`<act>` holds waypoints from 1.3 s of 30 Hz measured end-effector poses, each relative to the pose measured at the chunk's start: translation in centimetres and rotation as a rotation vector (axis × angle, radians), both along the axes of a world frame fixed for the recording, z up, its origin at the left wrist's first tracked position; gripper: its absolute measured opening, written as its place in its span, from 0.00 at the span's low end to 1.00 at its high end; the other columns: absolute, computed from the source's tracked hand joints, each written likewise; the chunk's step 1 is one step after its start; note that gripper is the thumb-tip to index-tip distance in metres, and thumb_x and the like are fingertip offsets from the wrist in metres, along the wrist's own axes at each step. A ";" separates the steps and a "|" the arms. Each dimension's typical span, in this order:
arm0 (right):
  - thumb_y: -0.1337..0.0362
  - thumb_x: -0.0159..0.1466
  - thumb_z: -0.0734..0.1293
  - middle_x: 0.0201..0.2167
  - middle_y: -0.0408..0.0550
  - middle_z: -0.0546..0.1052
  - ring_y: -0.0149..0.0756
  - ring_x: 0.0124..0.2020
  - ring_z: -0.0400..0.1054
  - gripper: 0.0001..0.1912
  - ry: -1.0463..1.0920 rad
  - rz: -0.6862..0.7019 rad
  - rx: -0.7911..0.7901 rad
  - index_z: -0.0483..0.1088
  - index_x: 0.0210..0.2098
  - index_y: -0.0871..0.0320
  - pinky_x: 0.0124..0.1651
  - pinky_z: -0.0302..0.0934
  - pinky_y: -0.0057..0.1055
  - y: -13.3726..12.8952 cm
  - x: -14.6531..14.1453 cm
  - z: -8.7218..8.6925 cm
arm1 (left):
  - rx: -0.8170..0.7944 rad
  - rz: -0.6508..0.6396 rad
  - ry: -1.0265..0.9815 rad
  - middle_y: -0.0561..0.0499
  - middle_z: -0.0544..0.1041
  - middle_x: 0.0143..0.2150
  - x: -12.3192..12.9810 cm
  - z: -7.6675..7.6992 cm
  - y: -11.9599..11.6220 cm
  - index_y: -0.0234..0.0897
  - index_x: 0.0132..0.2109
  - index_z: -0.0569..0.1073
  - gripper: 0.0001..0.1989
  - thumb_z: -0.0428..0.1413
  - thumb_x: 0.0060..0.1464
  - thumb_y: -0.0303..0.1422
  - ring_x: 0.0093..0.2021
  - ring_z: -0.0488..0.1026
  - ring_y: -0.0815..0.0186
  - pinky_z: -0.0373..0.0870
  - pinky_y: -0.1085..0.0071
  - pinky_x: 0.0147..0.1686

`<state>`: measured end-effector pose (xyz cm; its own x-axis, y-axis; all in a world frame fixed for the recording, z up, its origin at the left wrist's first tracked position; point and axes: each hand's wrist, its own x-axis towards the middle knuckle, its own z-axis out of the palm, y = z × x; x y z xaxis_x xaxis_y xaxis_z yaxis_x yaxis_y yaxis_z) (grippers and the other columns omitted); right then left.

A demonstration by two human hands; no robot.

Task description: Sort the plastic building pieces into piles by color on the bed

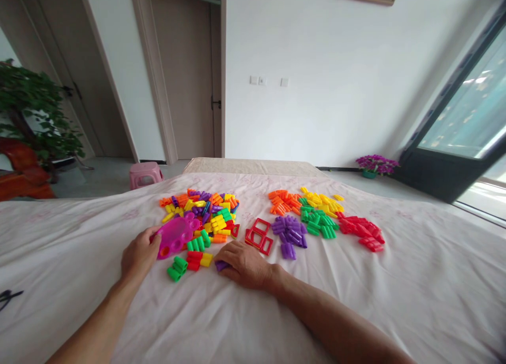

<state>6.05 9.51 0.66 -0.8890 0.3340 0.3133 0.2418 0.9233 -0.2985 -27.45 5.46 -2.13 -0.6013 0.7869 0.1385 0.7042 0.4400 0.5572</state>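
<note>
My left hand grips the near left edge of a magenta plastic piece with round holes, held at the side of a mixed heap of coloured plastic tube blocks. My right hand lies with curled fingers over a purple tube block, most of which it hides. Between the hands are a red block, a yellow block and a green block. Just beyond my right hand lie red open frame pieces.
Right of the frames are single-colour piles: orange, purple, green, yellow and red. All rest on a wrinkled pale cloth. Beyond stand a pink stool and a flowerpot. Dark glasses-like object lies far left.
</note>
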 end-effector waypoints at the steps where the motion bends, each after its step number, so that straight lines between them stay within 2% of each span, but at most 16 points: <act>1: 0.61 0.73 0.64 0.46 0.51 0.80 0.39 0.46 0.73 0.11 0.001 -0.009 0.004 0.74 0.51 0.56 0.52 0.66 0.34 0.1 0.1 -0.1 | -0.004 -0.002 0.001 0.43 0.83 0.54 -0.1 -0.1 0.0 0.41 0.58 0.76 0.24 0.46 0.63 0.44 0.47 0.79 0.56 0.69 0.66 0.42; 3: 0.61 0.73 0.64 0.44 0.51 0.81 0.38 0.45 0.74 0.10 0.027 -0.060 0.003 0.74 0.49 0.56 0.49 0.66 0.32 0.4 0.4 -0.3 | -0.012 0.007 -0.003 0.44 0.83 0.53 -0.3 -0.2 0.2 0.41 0.58 0.76 0.24 0.46 0.62 0.44 0.45 0.79 0.56 0.68 0.66 0.40; 6: 0.60 0.73 0.64 0.44 0.51 0.81 0.39 0.44 0.75 0.12 0.121 -0.236 -0.029 0.73 0.52 0.56 0.46 0.66 0.31 1.5 1.5 0.2 | -0.010 0.014 -0.013 0.44 0.84 0.52 -0.5 -0.3 0.3 0.42 0.58 0.77 0.24 0.47 0.62 0.44 0.42 0.79 0.57 0.68 0.66 0.38; 9: 0.59 0.74 0.63 0.46 0.51 0.82 0.39 0.45 0.76 0.15 0.231 -0.475 -0.061 0.71 0.56 0.55 0.47 0.65 0.31 3.1 3.3 1.6 | -0.013 0.022 -0.018 0.44 0.84 0.50 -0.7 -0.4 0.4 0.42 0.57 0.77 0.24 0.47 0.62 0.45 0.41 0.79 0.56 0.68 0.66 0.37; 12: 0.59 0.74 0.60 0.45 0.50 0.83 0.40 0.45 0.76 0.16 0.263 -0.698 -0.064 0.74 0.55 0.56 0.46 0.63 0.30 4.8 5.5 3.5 | -0.018 0.029 -0.022 0.44 0.84 0.49 -0.8 -0.6 0.5 0.43 0.57 0.77 0.24 0.47 0.62 0.46 0.40 0.79 0.56 0.68 0.66 0.36; 15: 0.58 0.74 0.58 0.39 0.48 0.83 0.38 0.40 0.76 0.18 0.196 -0.868 -0.048 0.78 0.47 0.55 0.40 0.60 0.29 6.3 7.9 5.1 | -0.004 0.017 -0.026 0.44 0.84 0.50 -1.0 -0.9 0.6 0.42 0.56 0.77 0.24 0.48 0.61 0.46 0.42 0.79 0.56 0.68 0.65 0.38; 18: 0.58 0.72 0.59 0.33 0.48 0.81 0.37 0.34 0.73 0.19 0.043 -1.052 -0.048 0.79 0.35 0.56 0.35 0.54 0.29 7.5 10.1 5.9 | 0.003 0.013 -0.023 0.44 0.84 0.51 -1.2 -1.1 0.6 0.43 0.56 0.77 0.23 0.49 0.61 0.46 0.42 0.80 0.55 0.69 0.65 0.38; 20: 0.60 0.72 0.59 0.34 0.50 0.81 0.38 0.36 0.73 0.19 -0.016 -1.155 -0.005 0.80 0.34 0.57 0.35 0.54 0.29 8.3 11.3 6.0 | -0.002 0.014 -0.021 0.44 0.84 0.50 -1.2 -1.1 0.6 0.44 0.56 0.77 0.23 0.49 0.61 0.46 0.43 0.80 0.55 0.69 0.65 0.38; 22: 0.62 0.71 0.60 0.39 0.52 0.82 0.40 0.41 0.74 0.17 -0.005 -1.193 0.067 0.80 0.37 0.56 0.38 0.56 0.30 8.7 12.0 6.0 | -0.005 0.015 -0.022 0.45 0.84 0.50 -1.1 -0.9 0.6 0.44 0.55 0.78 0.23 0.48 0.61 0.45 0.43 0.80 0.55 0.69 0.65 0.38; 24: 0.62 0.72 0.60 0.43 0.52 0.83 0.42 0.46 0.74 0.16 0.046 -1.144 0.120 0.81 0.41 0.56 0.44 0.59 0.31 8.8 11.9 5.9 | -0.003 0.017 -0.026 0.45 0.84 0.50 -1.0 -0.8 0.6 0.44 0.55 0.78 0.22 0.49 0.60 0.45 0.42 0.80 0.55 0.69 0.66 0.38; 26: 0.63 0.72 0.61 0.45 0.52 0.83 0.42 0.48 0.74 0.15 0.113 -1.027 0.138 0.81 0.44 0.55 0.48 0.61 0.33 8.2 10.9 5.9 | 0.002 0.019 -0.031 0.45 0.85 0.49 -1.0 -0.8 0.7 0.44 0.55 0.78 0.22 0.50 0.60 0.45 0.41 0.80 0.56 0.68 0.66 0.37; 30: 0.65 0.72 0.62 0.44 0.51 0.83 0.40 0.46 0.75 0.13 0.158 -0.656 0.095 0.80 0.46 0.55 0.51 0.64 0.34 5.4 7.1 5.2 | 0.021 0.029 -0.041 0.45 0.85 0.47 -0.9 -0.8 0.6 0.43 0.54 0.78 0.22 0.50 0.59 0.45 0.41 0.79 0.56 0.68 0.66 0.37; 33: 0.68 0.71 0.64 0.45 0.51 0.82 0.41 0.47 0.74 0.13 0.092 -0.378 0.060 0.78 0.50 0.55 0.53 0.66 0.37 2.7 3.9 3.6 | 0.089 0.050 -0.094 0.46 0.85 0.45 -0.9 -0.8 0.4 0.43 0.52 0.79 0.21 0.51 0.58 0.44 0.41 0.79 0.56 0.69 0.67 0.37; 36: 0.66 0.71 0.65 0.55 0.53 0.79 0.43 0.55 0.72 0.18 0.016 -0.172 0.057 0.73 0.59 0.55 0.59 0.65 0.40 0.3 1.5 1.5 | 0.161 0.084 -0.133 0.45 0.85 0.45 -0.9 -0.8 0.3 0.41 0.52 0.79 0.21 0.51 0.58 0.44 0.42 0.80 0.57 0.71 0.67 0.39; 39: 0.62 0.72 0.65 0.67 0.55 0.70 0.44 0.65 0.65 0.26 -0.044 -0.033 0.076 0.64 0.69 0.55 0.65 0.61 0.43 -1.3 0.1 0.0 | 0.189 0.101 -0.147 0.44 0.84 0.47 -0.9 -0.8 0.3 0.40 0.53 0.78 0.22 0.50 0.58 0.44 0.44 0.80 0.57 0.73 0.66 0.42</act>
<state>6.15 8.24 0.62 -0.8913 0.3405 0.2993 0.2841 0.9340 -0.2165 -28.32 5.77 -2.93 -0.7002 0.6902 0.1827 0.5670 0.3820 0.7298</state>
